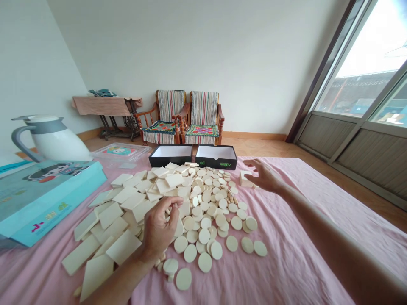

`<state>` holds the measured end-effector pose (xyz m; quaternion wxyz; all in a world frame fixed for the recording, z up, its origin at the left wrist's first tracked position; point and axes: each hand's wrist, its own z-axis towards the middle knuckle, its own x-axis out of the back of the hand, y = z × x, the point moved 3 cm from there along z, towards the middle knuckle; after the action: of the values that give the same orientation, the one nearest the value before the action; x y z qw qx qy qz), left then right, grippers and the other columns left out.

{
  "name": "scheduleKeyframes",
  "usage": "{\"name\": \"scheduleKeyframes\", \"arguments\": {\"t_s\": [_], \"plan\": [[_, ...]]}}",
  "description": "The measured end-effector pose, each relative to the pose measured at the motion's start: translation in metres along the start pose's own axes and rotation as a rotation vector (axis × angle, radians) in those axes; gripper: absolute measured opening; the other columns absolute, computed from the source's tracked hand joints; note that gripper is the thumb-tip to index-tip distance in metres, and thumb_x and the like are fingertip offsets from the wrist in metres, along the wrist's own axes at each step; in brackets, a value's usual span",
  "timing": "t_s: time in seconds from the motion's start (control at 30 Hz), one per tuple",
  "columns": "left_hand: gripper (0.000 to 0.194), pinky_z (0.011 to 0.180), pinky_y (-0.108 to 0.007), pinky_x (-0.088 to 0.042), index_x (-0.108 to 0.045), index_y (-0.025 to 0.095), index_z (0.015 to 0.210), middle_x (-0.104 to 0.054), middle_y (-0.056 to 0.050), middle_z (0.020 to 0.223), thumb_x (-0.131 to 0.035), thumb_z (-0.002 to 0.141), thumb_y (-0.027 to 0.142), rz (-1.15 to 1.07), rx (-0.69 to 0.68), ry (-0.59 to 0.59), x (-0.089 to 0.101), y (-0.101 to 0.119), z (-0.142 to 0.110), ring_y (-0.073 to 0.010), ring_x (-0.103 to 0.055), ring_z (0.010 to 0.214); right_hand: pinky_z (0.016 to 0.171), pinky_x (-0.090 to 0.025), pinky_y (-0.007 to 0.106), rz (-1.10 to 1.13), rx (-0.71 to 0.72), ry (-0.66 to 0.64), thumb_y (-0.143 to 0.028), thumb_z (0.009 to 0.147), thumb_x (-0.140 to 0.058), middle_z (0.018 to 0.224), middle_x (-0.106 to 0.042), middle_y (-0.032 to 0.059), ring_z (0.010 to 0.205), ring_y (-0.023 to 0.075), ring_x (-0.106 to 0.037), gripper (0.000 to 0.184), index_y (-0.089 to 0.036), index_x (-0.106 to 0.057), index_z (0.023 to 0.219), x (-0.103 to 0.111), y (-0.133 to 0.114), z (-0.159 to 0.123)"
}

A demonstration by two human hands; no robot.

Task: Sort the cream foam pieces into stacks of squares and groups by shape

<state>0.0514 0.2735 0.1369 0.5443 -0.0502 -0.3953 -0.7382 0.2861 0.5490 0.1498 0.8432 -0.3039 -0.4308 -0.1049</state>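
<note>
My left hand (161, 224) is over the middle of a heap of pale wooden pieces, its fingers curled and thumb and forefinger drawn together. Whatever lies between those fingertips is hidden; a square wooden piece (184, 208) shows right beside them. On the left of the heap are flat square wooden tiles (110, 215), overlapping at various angles. Round wooden discs (205, 235) spread across the right side. My right hand (262, 174) has its fingers apart beside a small stack of square wooden tiles (245, 178), with its thumb at the stack's near right side.
Two black boxes with white insides, a left one (171, 160) and a right one (216, 163), stand behind the heap. A light-blue box (60, 203) and a white jug (60, 142) are at left. A clear plastic lid (119, 152) lies near them. Pink cloth (292, 237) covers the table.
</note>
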Motion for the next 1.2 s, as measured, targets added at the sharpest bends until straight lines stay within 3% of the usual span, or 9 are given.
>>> {"name": "scheduleKeyframes", "arguments": {"t_s": [0.13,0.3,0.4,0.5,0.63,0.83,1.03,1.2], "plan": [[0.018,0.074,-0.026,-0.053,-0.066,0.018,0.089,-0.072,-0.002,0.082,-0.048,0.086,0.021,0.004,0.072,0.078,0.009,-0.009,0.008,-0.016,-0.068,0.077,0.082,-0.051,0.037,0.093,0.12,-0.074,-0.021,0.078,-0.058,0.106,-0.065,0.0092,0.092,0.0202,-0.062,0.033,-0.019,-0.06,0.111,-0.034,-0.072,0.004],[0.017,0.074,-0.027,-0.053,-0.065,0.018,0.087,-0.072,-0.002,0.08,-0.048,0.085,0.021,0.004,0.096,0.108,0.013,-0.014,0.011,-0.0158,-0.068,0.075,0.08,-0.048,0.035,0.129,0.259,-0.165,-0.015,0.077,-0.058,0.095,-0.065,0.0064,0.086,0.0188,-0.06,0.028,-0.018,-0.06,0.104,-0.069,-0.148,-0.004],[0.018,0.076,-0.027,-0.053,-0.065,0.018,0.089,-0.072,-0.002,0.082,-0.047,0.085,0.02,0.012,0.081,0.081,0.01,-0.014,0.01,-0.0158,-0.068,0.077,0.077,-0.047,0.033,0.148,0.29,-0.22,-0.017,0.078,-0.059,0.094,-0.062,0.0068,0.086,0.0189,-0.058,0.026,-0.019,-0.059,0.104,-0.088,-0.177,-0.01],[0.02,0.079,-0.029,-0.053,-0.065,0.019,0.093,-0.071,-0.003,0.087,-0.047,0.085,0.018,0.029,0.063,0.059,0.007,-0.016,0.008,-0.0168,-0.067,0.082,0.075,-0.047,0.035,0.041,0.263,-0.232,-0.02,0.079,-0.06,0.097,-0.059,0.0096,0.092,0.0224,-0.055,0.024,-0.018,-0.057,0.103,-0.102,-0.191,-0.013],[0.025,0.091,-0.035,-0.049,-0.064,0.018,0.099,-0.068,-0.006,0.101,-0.046,0.082,0.013,0.091,-0.018,0.018,0.003,-0.019,0.008,-0.0206,-0.062,0.098,0.072,-0.046,0.033,-0.01,0.181,-0.222,-0.02,0.078,-0.058,0.097,-0.058,0.0089,0.089,0.0216,-0.055,0.019,-0.019,-0.056,0.097,-0.113,-0.192,-0.015],[0.028,0.094,-0.04,-0.047,-0.063,0.018,0.103,-0.066,-0.007,0.106,-0.046,0.081,0.012,0.111,-0.043,-0.016,-0.001,-0.02,0.008,-0.0227,-0.058,0.104,0.065,-0.044,0.027,0.24,0.041,-0.184,-0.009,0.069,-0.06,0.084,-0.057,0.0019,0.072,0.0143,-0.055,0.018,-0.02,-0.056,0.083,-0.108,-0.181,-0.015],[0.024,0.093,-0.039,-0.047,-0.062,0.019,0.102,-0.066,-0.007,0.105,-0.047,0.083,0.015,0.096,-0.032,-0.007,-0.001,-0.019,0.006,-0.0221,-0.058,0.102,0.064,-0.047,0.027,0.433,-0.041,-0.141,-0.018,0.077,-0.056,0.079,-0.063,0.0011,0.071,0.0139,-0.058,0.007,-0.02,-0.056,0.083,-0.058,-0.134,-0.017],[0.021,0.09,-0.035,-0.048,-0.063,0.019,0.099,-0.066,-0.006,0.101,-0.047,0.085,0.016,0.111,-0.056,-0.015,-0.002,-0.014,0.005,-0.0211,-0.06,0.1,0.068,-0.048,0.03,0.396,-0.11,-0.184,-0.03,0.084,-0.052,0.086,-0.067,0.0034,0.075,0.0159,-0.06,0.02,-0.02,-0.065,0.096,-0.007,-0.071,-0.041]]}}
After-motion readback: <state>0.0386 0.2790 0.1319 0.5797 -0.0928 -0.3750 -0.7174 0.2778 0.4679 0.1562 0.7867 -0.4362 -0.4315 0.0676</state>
